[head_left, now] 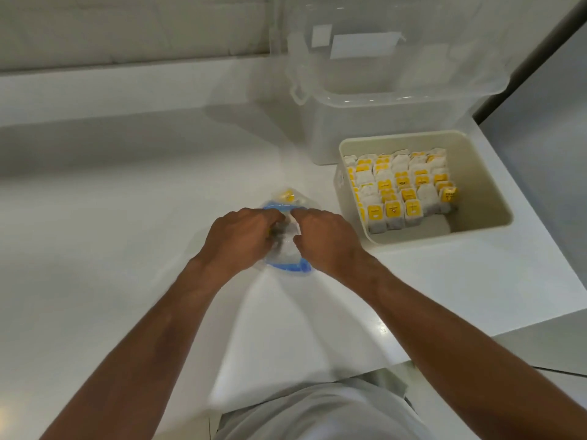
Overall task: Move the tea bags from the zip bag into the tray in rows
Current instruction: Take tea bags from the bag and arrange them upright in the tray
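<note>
Left hand (241, 236) and right hand (324, 236) both clamped on blue-edged zip bag (293, 268) mid desk (111, 217), yellow tea bag (287, 195) inside its far end, tray (489, 198) near right edge, tea bags (403, 188) in rows, clear box (381, 122) behind

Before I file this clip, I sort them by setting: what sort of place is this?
Probably a home kitchen or pantry counter: a white countertop, a clear lidded storage bin, and a cream tray of yellow-tagged tea bags beside the zip bag the left hand and right hand hold.
</note>
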Available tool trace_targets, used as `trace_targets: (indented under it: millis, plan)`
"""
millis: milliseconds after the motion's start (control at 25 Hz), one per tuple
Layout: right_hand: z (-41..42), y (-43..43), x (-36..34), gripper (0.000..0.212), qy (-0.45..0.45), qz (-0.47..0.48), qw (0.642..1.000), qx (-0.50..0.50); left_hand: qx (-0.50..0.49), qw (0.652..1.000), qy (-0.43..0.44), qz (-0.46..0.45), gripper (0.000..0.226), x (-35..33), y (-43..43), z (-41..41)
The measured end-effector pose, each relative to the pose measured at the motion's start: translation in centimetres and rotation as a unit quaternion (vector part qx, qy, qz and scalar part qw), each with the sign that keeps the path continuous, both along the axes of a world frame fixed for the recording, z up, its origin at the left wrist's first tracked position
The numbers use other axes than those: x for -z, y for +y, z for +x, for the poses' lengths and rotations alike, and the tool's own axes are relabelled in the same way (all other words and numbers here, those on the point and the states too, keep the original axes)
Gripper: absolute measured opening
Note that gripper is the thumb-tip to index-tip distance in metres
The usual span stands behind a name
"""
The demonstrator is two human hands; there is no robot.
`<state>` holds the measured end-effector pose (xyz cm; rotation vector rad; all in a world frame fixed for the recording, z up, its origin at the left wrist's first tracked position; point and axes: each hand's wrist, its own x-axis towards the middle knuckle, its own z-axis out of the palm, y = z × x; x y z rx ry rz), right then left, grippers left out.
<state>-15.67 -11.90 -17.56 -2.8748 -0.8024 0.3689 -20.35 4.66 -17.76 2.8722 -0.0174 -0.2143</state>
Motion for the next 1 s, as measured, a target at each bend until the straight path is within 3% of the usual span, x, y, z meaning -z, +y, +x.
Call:
trace_targets:
  millis: [160,360,520,600,680,760,840,920,1000]
  plan:
    - [-0.6,1.1,1.2,0.047,-0.019,-0.010,0.999,0.025,-0.017,1.000,-0.006,-0.007,0.035,0.9,0.5,0.5]
    - [-0.7,2.0,1.8,0.040,-0.029,-0.027,0.999,-0.001,-0.034,0.999,-0.005,-0.001,0.018,0.7,0.9,0.6]
    - [-0.2,2.2,1.9,0.034,-0.026,-0.021,0.999,0.002,-0.040,0.999,0.021,0.015,0.017,0.4,1.0,0.9]
    - [-0.2,1.6,1.6,0.031,-0.023,0.015,0.999,0.025,-0.052,0.998,0.022,-0.010,0.024,0.3,1.0,1.0]
    - [-0.1,0.9,1.2,0.026,0.028,0.109,0.991,0.068,-0.065,0.996,0.017,-0.052,0.033,-0.1,1.0,0.9]
    - [-0.2,0.1,0.9,0.020,0.137,0.253,0.950,0.120,-0.070,0.993,0.017,-0.092,0.039,-0.7,0.9,0.9]
    - [-0.2,-0.4,0.3,0.014,0.250,0.373,0.876,0.174,-0.086,0.986,0.026,-0.139,0.041,-1.6,0.8,1.1]
    - [-0.3,-0.8,-0.2,0.010,0.341,0.433,0.807,0.212,-0.118,0.970,0.053,-0.207,0.043,-2.7,1.0,1.4]
    - [-0.5,-1.0,-0.6,0.013,0.393,0.457,0.764,0.230,-0.131,0.939,0.087,-0.306,0.037,-3.5,1.3,1.6]
